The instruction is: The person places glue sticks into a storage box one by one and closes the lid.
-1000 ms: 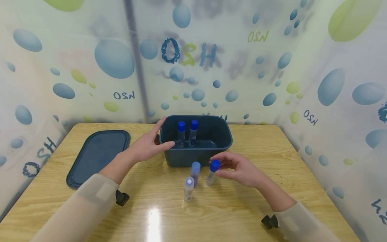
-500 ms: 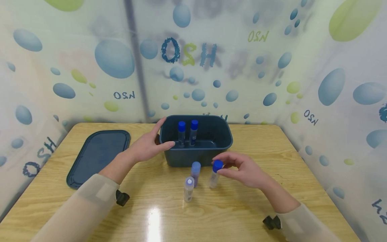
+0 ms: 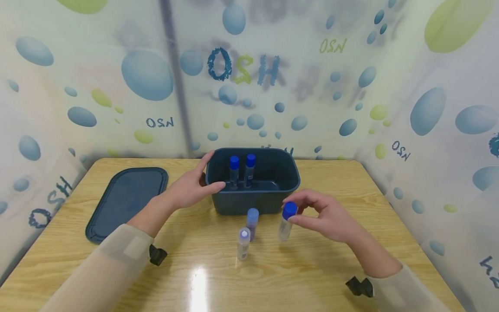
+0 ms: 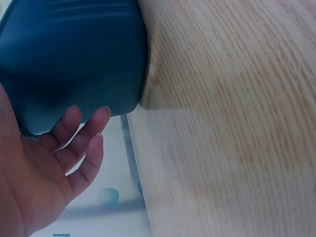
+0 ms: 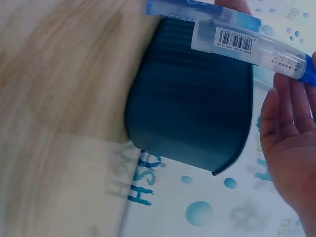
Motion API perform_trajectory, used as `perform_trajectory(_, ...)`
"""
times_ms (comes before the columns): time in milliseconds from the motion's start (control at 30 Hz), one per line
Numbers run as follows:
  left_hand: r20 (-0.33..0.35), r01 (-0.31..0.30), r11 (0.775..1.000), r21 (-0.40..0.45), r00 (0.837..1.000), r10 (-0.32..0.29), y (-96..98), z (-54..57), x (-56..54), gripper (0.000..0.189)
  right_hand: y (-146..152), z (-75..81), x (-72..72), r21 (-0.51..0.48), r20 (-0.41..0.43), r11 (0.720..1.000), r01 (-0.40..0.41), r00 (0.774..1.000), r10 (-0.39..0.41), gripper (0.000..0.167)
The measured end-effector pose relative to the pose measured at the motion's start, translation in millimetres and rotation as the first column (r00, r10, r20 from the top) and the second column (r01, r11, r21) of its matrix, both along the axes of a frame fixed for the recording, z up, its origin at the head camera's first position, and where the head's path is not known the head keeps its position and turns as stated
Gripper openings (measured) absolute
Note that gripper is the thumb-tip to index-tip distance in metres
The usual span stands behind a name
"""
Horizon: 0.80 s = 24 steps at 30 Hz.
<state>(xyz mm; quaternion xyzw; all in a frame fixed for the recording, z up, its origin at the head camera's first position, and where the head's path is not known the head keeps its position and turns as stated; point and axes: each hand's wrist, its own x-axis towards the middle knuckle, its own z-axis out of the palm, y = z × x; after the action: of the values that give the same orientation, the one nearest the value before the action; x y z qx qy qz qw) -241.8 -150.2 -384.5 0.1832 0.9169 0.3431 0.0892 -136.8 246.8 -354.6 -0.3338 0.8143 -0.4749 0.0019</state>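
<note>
While the bin (image 3: 253, 203) is touched at its L end by the spread L hand (image 3: 189, 188), a blue-capped tube (image 3: 285, 229) is pinched at the cap (image 3: 290, 211) btwn thumb & fingers of the R hand (image 3: 327, 219). It's held just in front of the bin's R end, long axis approx. vertical, cap up, base leaning slightly L. So the bin's opening is found behind, above & to the L of the grip. Tube is nearer R hand, well apart from L. Whether its base is clear of the table (image 3: 312, 281) can't be told.
</note>
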Motion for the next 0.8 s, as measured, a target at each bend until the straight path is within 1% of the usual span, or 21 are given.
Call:
perform_trajectory(167, -0.001, 0.003, 1.0, -0.001, 1.0, -0.003, 0.5, 0.7, -1.1, 0.107, 1, 10.4, 0.5, -0.05, -0.073, 0.998, -0.028, 0.997, 0.024, 0.037)
perform_trajectory(300, 0.006, 0.005, 1.0, 0.002, 1.0, -0.005, 1.0, 1.0, -1.5, 0.108, 1, 20.2, -1.2, -0.067, -0.129, 0.997, -0.037, 0.991, 0.028, 0.041)
perform_trajectory(500, -0.005, 0.007, 1.0, 0.001, 1.0, -0.007, 0.1, 0.4, -2.0, 0.107, 0, 38.0, -5.7, -0.065, -0.181, 0.997, -0.03, 0.983, 0.018, 0.043)
perform_trajectory(633, -0.008, 0.003, 1.0, -0.001, 1.0, -0.003, -0.4, 0.4, -1.6, 0.106, -4, 49.4, -11.5, -0.067, -0.236, 0.997, -0.031, 0.972, 0.014, 0.041)
perform_trajectory(733, -0.009, 0.004, 1.0, 0.0, 1.0, -0.004, -0.2, 0.4, -1.3, 0.106, -8, 56.9, -16.9, -0.085, -0.253, 0.996, -0.019, 0.968, -0.003, 0.04)
perform_trajectory(800, -0.008, 0.003, 1.0, 0.001, 1.0, -0.003, -0.1, 0.3, -0.9, 0.106, -11, 61.3, -20.7, -0.103, -0.241, 0.995, -0.001, 0.97, -0.024, 0.038)
